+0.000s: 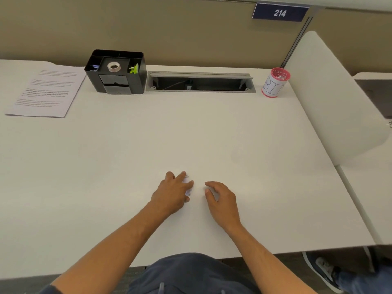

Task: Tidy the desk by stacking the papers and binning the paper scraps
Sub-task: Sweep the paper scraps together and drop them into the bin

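**Inspector A:** Surface condition?

**Inspector B:** A white tabletop (127, 145), matte, meeting a beige partition wall (169, 28) at the rear. A blue plate (280, 12) on that wall reads 214. A grey cable hatch (200, 82) is set into the tabletop at the back, lid raised. A white divider panel (331, 98) closes off the right side.

**Inspector A:** Items on it?

**Inspector B:** The stack of papers (45, 90) lies at the far left corner, printed side up. Just beside it stands a black organiser (115, 72) holding a tape roll (114, 66). A red-rimmed cup (275, 82) marked BIN stands far right, beside the hatch.

**Inspector A:** Hands?

**Inspector B:** The left hand (171, 193) rests near the front edge, its grip curled over small white paper scraps (188, 187), fingers and thumb closing on them. The right hand (221, 198) is just beside it, apart from the scraps, grip loosely curved and holding nothing.
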